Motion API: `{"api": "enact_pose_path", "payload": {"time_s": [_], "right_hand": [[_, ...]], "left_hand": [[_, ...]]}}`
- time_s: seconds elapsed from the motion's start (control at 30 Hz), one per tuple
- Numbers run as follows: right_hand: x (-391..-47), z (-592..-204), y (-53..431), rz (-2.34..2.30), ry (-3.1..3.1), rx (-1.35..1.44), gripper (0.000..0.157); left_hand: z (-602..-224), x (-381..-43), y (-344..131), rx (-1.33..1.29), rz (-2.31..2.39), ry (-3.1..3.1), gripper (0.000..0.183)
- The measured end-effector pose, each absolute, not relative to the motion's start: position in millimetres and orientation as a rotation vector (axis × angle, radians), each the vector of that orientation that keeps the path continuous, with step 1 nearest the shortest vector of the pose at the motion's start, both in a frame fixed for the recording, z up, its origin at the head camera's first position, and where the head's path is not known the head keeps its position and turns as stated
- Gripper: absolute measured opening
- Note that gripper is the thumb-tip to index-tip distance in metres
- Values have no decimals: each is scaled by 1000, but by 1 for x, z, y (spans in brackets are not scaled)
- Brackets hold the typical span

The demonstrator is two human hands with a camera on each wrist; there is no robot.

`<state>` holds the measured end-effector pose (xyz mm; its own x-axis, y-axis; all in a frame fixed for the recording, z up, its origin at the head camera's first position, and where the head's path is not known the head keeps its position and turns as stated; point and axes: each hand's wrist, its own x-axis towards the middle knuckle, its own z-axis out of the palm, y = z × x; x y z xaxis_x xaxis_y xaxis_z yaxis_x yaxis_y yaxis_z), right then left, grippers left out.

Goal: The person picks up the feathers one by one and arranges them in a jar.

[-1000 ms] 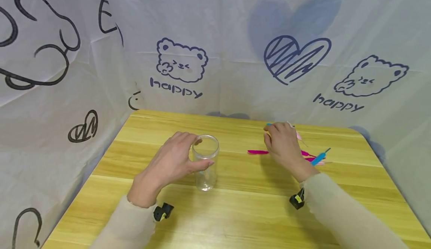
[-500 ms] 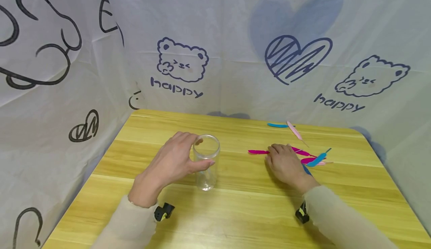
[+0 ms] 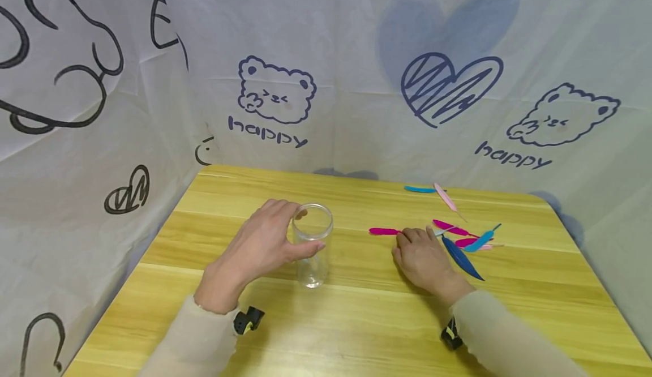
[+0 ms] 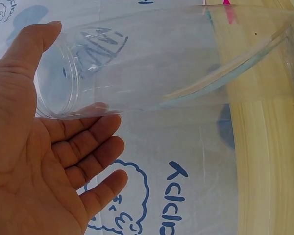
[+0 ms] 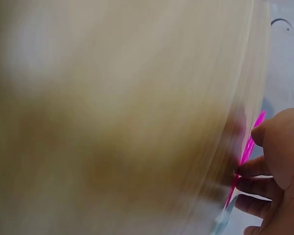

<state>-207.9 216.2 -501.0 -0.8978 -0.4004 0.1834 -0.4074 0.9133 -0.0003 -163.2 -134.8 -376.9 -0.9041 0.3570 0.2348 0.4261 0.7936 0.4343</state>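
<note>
My left hand [image 3: 260, 247] holds a tall clear plastic cup [image 3: 312, 264] near its rim, upright on the table. In the left wrist view, the thumb [image 4: 36, 41] lies on one side of the cup [image 4: 142, 63] and the index finger touches the other; the remaining fingers are spread. On the right, my right hand [image 3: 423, 258] is low over the table, thumb and index finger at the shaft of a magenta feather [image 3: 384, 231]. The feather [image 5: 252, 139] also shows beside those fingertips in the right wrist view. A dark blue feather [image 3: 460, 258] lies right of this hand.
More feathers lie right of centre: a magenta one [image 3: 450, 228], a bright blue one [image 3: 480, 242] and a pale one [image 3: 444, 230]. Farther back are a light pink feather [image 3: 445, 197] and another blue one [image 3: 420, 189]. White cloth [image 3: 331, 82] with drawings hangs behind the table [image 3: 346, 331].
My right hand has come back from the far feathers towards me, then slid left to the magenta feather, which has shifted slightly left. The dark blue feather is uncovered. The left hand stays put.
</note>
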Motion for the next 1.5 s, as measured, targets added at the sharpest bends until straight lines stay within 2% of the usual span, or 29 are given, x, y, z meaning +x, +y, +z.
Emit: {"api": "enact_pose_path", "payload": {"time_s": [0.13,0.37,0.63,0.87,1.0,1.23,1.5], "right_hand": [[-198,-499,207,76,-2890,632,37],[-175,-496,194,64,-2852,615,28],[-162,-493,187,72,-2829,644,24],[-171,-491,191,99,-2714,619,16],[-182,-487,197,106,-2631,561,23],[-199,-486,204,101,-2564,494,20],[-205,-496,205,56,-2676,443,27]], "left_hand": [[-377,-163,-135,-624,-737,-2840,70],[-377,-164,-135,-624,-732,-2840,71],[-376,-165,-135,-614,-721,-2846,71],[-377,-165,-135,-613,-733,-2853,71],[-377,-165,-135,-605,-737,-2856,71],[-378,-164,-136,-611,-745,-2851,71],[-378,-164,-135,-618,-749,-2850,71]]}}
